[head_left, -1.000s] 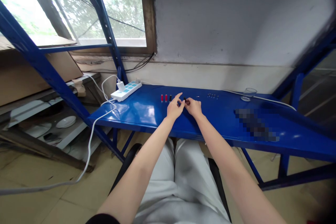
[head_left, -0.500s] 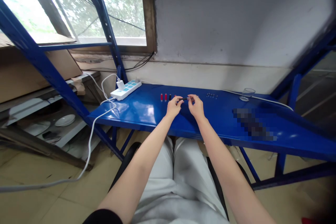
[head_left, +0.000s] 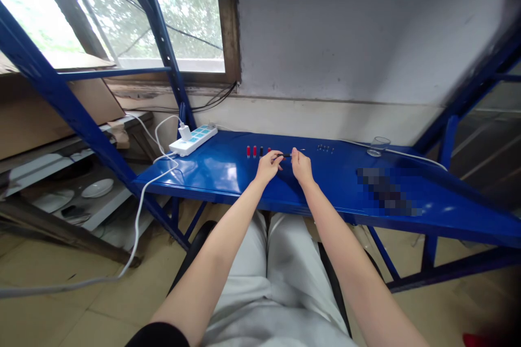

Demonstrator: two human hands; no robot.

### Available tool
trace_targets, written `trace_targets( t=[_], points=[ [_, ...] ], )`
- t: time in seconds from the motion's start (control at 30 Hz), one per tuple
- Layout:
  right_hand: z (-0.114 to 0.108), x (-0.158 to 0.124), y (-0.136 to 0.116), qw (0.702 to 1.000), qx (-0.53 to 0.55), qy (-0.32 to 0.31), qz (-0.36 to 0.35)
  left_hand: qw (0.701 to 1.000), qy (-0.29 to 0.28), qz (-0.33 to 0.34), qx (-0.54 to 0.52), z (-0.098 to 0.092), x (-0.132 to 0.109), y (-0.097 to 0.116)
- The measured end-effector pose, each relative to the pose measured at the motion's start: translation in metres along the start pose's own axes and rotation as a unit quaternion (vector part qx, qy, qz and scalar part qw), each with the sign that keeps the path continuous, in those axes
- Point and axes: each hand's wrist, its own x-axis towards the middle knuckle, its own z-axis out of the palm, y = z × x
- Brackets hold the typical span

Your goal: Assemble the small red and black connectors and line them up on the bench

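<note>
Between my two hands is a slim black cylindrical piece, held level just above the blue tabletop. My left hand pinches its left end, and my right hand grips its right end with closed fingers. A thin silvery tip shows just past my right fingers; whether it belongs to the held piece I cannot tell. Small red cylinders stand left of my hands beside a black cylinder, and one more red one is partly hidden. Several tiny metal parts lie to the right.
A white power strip with a plugged-in adapter sits at the table's left end, its cable hanging down. On the right are a clear glass cup and a blurred-out dark object. A blue metal upright rises at the left.
My right fingers have closed further around the right end of the black piece. My left hand keeps its pinch. The view has shifted slightly.
</note>
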Motion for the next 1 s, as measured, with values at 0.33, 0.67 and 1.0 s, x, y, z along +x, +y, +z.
trace_targets(
  t=[0.33,0.67,1.0],
  points=[
    [0.002,-0.002,-0.002,1.000,0.021,-0.003,-0.014,0.999,0.009,0.000,0.049,-0.002,-0.002,0.005],
    [0.008,-0.002,-0.005,0.999,-0.008,-0.008,-0.041,0.993,0.051,-0.028,0.099,-0.001,-0.005,0.008],
    [0.007,-0.004,-0.009,0.999,0.001,-0.010,-0.047,0.994,0.068,-0.083,0.034,-0.001,-0.007,0.017]
  ],
)
